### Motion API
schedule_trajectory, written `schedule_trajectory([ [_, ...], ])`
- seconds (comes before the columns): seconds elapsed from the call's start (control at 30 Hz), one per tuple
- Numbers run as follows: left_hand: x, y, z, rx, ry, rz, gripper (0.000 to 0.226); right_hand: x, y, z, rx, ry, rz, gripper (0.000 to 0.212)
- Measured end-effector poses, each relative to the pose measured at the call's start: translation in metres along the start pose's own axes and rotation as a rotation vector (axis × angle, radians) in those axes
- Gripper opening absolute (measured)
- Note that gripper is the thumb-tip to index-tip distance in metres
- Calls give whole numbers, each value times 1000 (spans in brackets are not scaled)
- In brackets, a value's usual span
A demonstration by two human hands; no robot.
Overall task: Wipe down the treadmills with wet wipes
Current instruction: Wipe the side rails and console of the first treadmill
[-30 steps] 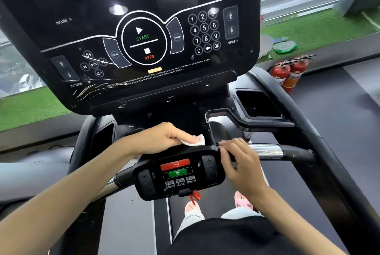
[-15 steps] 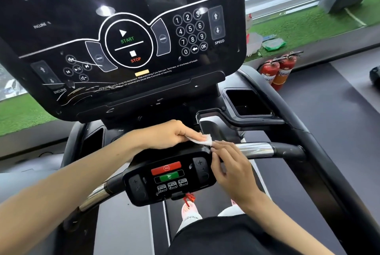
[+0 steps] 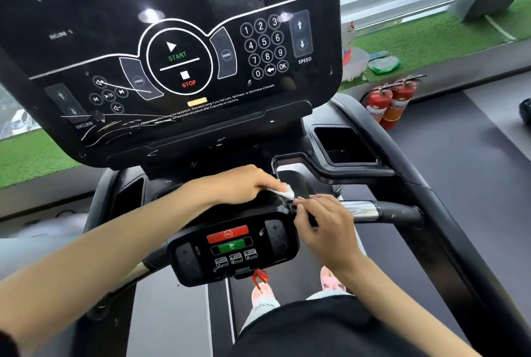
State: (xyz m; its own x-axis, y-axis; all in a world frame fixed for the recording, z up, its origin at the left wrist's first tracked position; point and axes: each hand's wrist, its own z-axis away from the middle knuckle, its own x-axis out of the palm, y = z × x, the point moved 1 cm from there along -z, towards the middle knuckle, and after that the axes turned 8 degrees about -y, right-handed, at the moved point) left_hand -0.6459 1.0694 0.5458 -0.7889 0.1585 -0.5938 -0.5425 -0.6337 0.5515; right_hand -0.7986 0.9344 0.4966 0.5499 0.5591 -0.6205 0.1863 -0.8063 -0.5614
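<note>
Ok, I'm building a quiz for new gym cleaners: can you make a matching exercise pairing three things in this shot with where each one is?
Things:
1. wet wipe
2. right hand
3. fire extinguishers

Places:
A. on the floor beside the green turf
B. on top of the control box, under the left hand
C. at the control box's right end, by the chrome grip

Pairs: 1-B, 2-C, 3-A
</note>
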Motion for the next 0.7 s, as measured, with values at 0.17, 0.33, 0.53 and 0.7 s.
schedule_trajectory([
  [0.17, 0, 3, 0, 4, 4, 80, 55, -4, 0, -15, 53, -16, -7, 40],
  [0.33, -2, 0, 46, 86, -47, 285, 45, -4, -5, -21, 98, -33, -5, 40],
  [0.53, 8, -25, 86, 0, 65, 372, 40, 8, -16, -27, 185, -172, -104, 37],
  [0.7, 21, -51, 122, -95, 157, 400, 39, 17, -43, -29, 79, -252, -166, 29],
])
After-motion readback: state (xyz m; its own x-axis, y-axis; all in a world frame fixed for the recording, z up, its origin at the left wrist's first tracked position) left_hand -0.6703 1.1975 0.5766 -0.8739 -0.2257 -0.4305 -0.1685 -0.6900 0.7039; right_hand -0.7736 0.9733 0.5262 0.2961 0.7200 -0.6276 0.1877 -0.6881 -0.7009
